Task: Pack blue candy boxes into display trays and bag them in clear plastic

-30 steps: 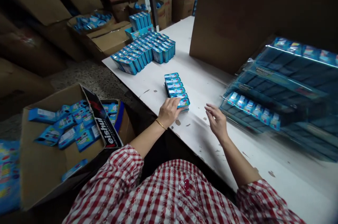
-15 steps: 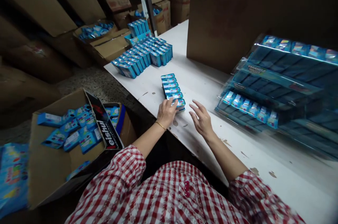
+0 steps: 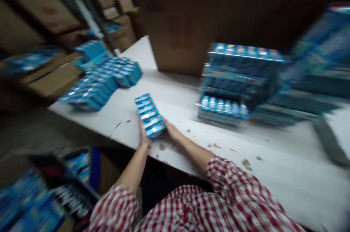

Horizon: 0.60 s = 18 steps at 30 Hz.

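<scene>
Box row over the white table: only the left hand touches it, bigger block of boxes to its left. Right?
One error: the right hand touches the box row too, opposite the left hand, per the head view. White table below and block of boxes to its left: correct.

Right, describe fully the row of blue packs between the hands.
The row of blue packs is a block of narrow, glossy boxes, apparently card, side by side, with pale patches on top; the print is too blurred to read. It slants away leftward over the white table, held near its closer end between the left hand and right hand. Whether it rests there is unclear.
</scene>
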Each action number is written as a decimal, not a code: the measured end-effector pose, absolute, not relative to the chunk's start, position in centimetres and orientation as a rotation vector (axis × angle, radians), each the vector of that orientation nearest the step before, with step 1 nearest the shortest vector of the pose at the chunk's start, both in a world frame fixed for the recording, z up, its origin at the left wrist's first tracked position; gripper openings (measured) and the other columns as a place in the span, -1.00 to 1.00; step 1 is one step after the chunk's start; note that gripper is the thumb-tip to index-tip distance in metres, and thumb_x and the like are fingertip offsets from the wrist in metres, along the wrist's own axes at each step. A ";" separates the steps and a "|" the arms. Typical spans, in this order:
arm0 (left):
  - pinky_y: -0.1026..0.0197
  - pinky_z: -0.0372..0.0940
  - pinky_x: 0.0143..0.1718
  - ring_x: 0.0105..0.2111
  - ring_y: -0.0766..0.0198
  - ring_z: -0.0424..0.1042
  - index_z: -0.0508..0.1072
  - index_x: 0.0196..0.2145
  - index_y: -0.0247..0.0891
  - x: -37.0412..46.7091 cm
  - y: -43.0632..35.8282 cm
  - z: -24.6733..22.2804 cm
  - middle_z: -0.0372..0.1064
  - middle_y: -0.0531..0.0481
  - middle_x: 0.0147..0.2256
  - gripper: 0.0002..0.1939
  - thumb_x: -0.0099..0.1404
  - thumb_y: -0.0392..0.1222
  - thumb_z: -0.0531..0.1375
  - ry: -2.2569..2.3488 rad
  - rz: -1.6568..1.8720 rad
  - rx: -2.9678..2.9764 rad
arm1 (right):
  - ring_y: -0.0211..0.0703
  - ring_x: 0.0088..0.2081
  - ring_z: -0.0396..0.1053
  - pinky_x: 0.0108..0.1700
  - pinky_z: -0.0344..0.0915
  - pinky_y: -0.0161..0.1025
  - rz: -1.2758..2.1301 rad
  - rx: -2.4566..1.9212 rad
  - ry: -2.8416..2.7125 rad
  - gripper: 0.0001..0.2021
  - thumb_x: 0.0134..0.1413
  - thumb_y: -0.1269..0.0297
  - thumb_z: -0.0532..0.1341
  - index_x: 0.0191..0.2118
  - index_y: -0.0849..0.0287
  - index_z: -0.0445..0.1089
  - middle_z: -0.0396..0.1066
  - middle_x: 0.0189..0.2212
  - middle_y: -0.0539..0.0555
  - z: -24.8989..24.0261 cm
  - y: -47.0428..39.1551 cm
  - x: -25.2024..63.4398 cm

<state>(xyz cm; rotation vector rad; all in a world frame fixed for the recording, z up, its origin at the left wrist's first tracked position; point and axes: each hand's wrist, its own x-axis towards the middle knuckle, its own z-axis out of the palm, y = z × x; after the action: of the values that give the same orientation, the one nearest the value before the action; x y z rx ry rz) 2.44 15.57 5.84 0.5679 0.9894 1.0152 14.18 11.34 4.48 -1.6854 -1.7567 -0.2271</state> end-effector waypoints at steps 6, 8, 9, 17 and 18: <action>0.04 0.32 -0.05 -0.08 0.11 0.39 0.39 -0.07 -0.05 4.3 6.6 6.6 0.46 0.10 -0.17 -0.51 0.15 0.22 0.00 1.047 0.957 0.838 | -0.42 -0.09 0.39 0.03 0.32 -0.37 -0.268 -1.867 -1.798 -0.76 0.14 0.17 0.09 -0.08 -0.23 0.34 0.39 -0.08 -0.36 1.7 0.5 15.9; 0.06 0.33 -0.06 -0.11 0.13 0.40 0.38 -0.09 -0.04 5.3 3.7 6.9 0.46 0.11 -0.18 -0.54 0.15 0.18 -0.01 1.055 0.897 0.901 | -0.28 -0.09 0.40 0.05 0.32 -0.23 -0.363 -1.931 -1.682 -0.72 0.07 0.07 0.14 -0.06 -0.22 0.33 0.44 -0.13 -0.25 1.8 -5.7 18.8; 0.05 0.34 -0.08 -0.13 0.13 0.41 0.38 -0.09 -0.05 5.8 2.5 7.0 0.46 0.11 -0.19 -0.53 0.15 0.18 -0.02 1.058 0.860 0.925 | -0.21 -0.09 0.40 0.04 0.32 -0.16 -0.411 -2.010 -1.547 -0.68 0.05 0.04 0.15 -0.03 -0.19 0.33 0.46 -0.15 -0.18 2.2 -9.5 21.0; 0.08 0.40 -0.30 -0.29 0.16 0.45 0.35 -0.15 0.00 7.3 0.9 8.4 0.46 0.17 -0.24 -0.58 0.13 0.15 -0.07 1.118 0.817 1.247 | 0.20 -0.03 0.18 -0.03 0.10 0.21 -0.485 -2.554 0.330 -0.46 -0.10 -0.15 0.16 -0.21 0.30 0.33 0.28 -0.15 0.36 5.7 -42.8 44.6; 0.09 0.40 -0.35 -0.31 0.18 0.45 0.35 -0.18 0.04 6.9 0.9 9.4 0.46 0.22 -0.26 -0.62 0.12 0.13 -0.05 1.128 0.800 1.355 | 0.21 -0.01 0.14 -0.02 0.08 0.21 -0.366 -2.613 0.507 -0.46 -0.17 -0.13 0.22 -0.20 0.27 0.33 0.25 -0.11 0.34 5.5 -45.4 46.2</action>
<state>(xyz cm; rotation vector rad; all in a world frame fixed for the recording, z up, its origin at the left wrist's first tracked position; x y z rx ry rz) 6.87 0.94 9.37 1.3553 1.1280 0.8005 46.19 -45.42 5.50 -2.6132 0.5066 -0.3659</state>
